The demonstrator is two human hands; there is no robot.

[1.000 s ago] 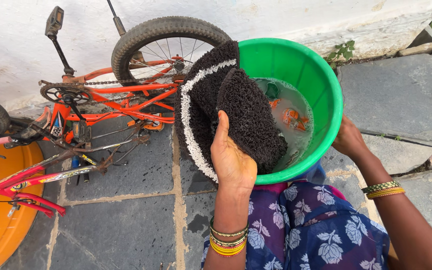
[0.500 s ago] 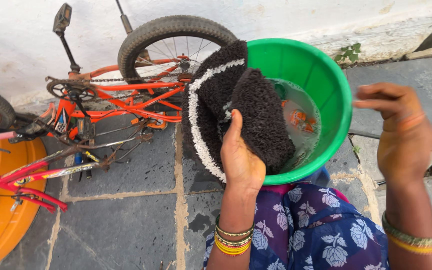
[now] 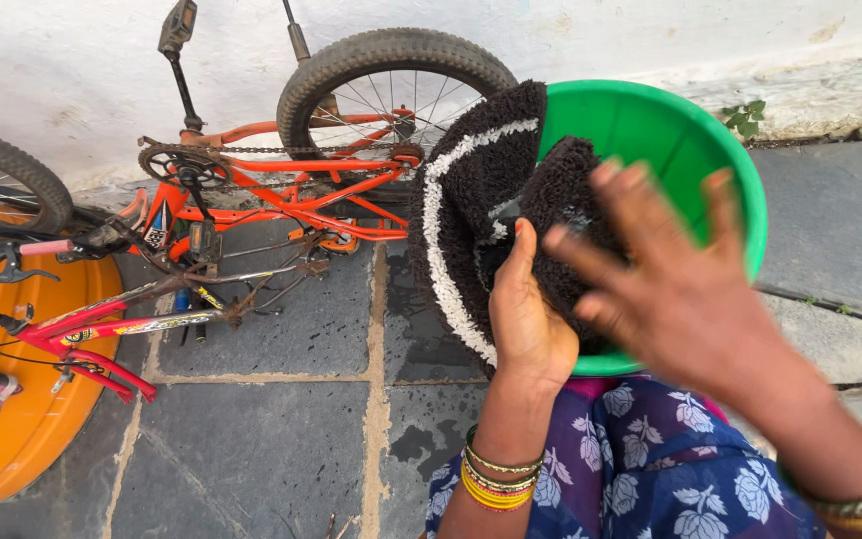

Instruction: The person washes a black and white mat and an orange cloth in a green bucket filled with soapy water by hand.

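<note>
Over green tub (image 3: pixel 695 130): black mat (image 3: pixel 476 190).

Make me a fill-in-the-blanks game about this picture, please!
1. The left hand holds a shaggy black mat with a ____ stripe.
2. The mat hangs over the rim of a ____ tub.
3. The right hand is spread ____, holding nothing.
4. An orange ____ lies by the white wall.

Missing words: white; green; open; bicycle

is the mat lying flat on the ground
No, the mat hangs over the rim of the green tub, held by the left hand.
</note>
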